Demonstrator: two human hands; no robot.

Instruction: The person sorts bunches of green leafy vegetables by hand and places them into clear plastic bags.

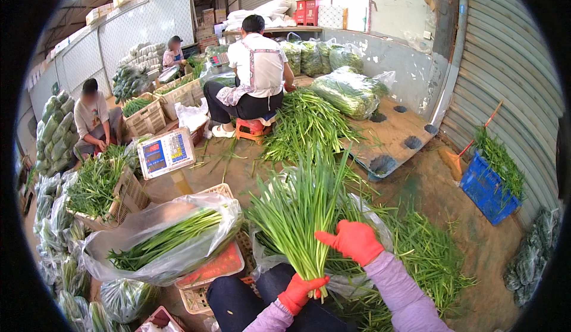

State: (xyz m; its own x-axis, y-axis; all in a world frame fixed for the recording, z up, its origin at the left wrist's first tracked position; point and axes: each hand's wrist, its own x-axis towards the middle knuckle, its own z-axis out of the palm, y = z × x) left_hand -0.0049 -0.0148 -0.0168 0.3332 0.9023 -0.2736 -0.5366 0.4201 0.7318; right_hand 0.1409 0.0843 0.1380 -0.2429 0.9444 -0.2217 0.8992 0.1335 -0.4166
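Observation:
Upright before me stands a bunch of garlic chives (300, 213), its long green leaves fanning out at the top. My left hand (302, 293), in a red glove, is closed around the pale stalk ends. My right hand (354, 243), gloved in red too, is at the bunch's right side. Its index finger stretches out against the stalks, and I see nothing held in it. Behind the bunch lies a clear plastic bag (380, 228), partly hidden by leaves. Loose garlic chives (431, 260) lie heaped to the right of my hands.
An open plastic bag of chives (172, 237) rests on a scale at left, below its display (166, 152). Ahead, a person (256, 64) sits on a red stool (250, 131) beside a chive pile (306, 121). A blue crate (491, 186) stands right. Two more people sit far left.

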